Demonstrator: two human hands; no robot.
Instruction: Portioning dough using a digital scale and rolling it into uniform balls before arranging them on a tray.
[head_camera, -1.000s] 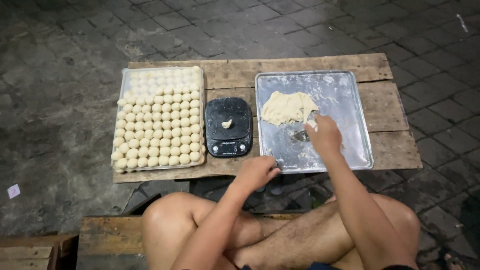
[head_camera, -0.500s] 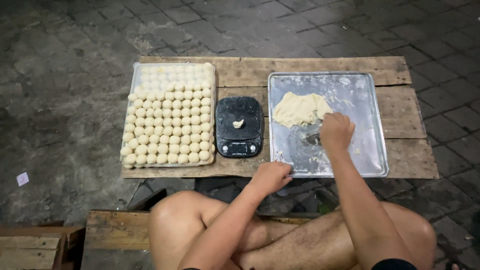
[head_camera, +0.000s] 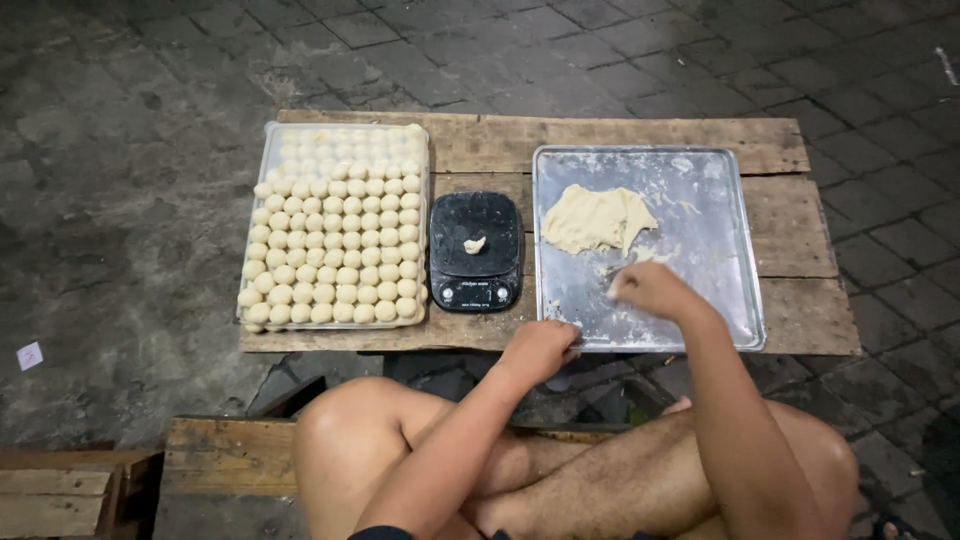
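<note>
My right hand (head_camera: 652, 291) rests low on the metal tray (head_camera: 720, 210), just in front of a flat slab of pale dough (head_camera: 595, 220). Its fingers are bunched, and a pale bit of dough shows at the fingertips. My left hand (head_camera: 540, 350) lies curled at the table's front edge, against the tray's near left corner, with nothing seen in it. A black kitchen scale (head_camera: 476, 275) stands between the two trays, with a small dough lump (head_camera: 475, 244) on its platform.
A clear tray (head_camera: 270, 135) packed with several rows of dough balls sits at the left of the low plank table (head_camera: 640, 130). My bare crossed legs are below the table. A wooden pallet (head_camera: 90, 490) lies at the lower left on the stone paving.
My right hand has pulled back from the dough slab toward the tray's near edge. The view has shifted slightly. My left hand stays at the table's front edge.
</note>
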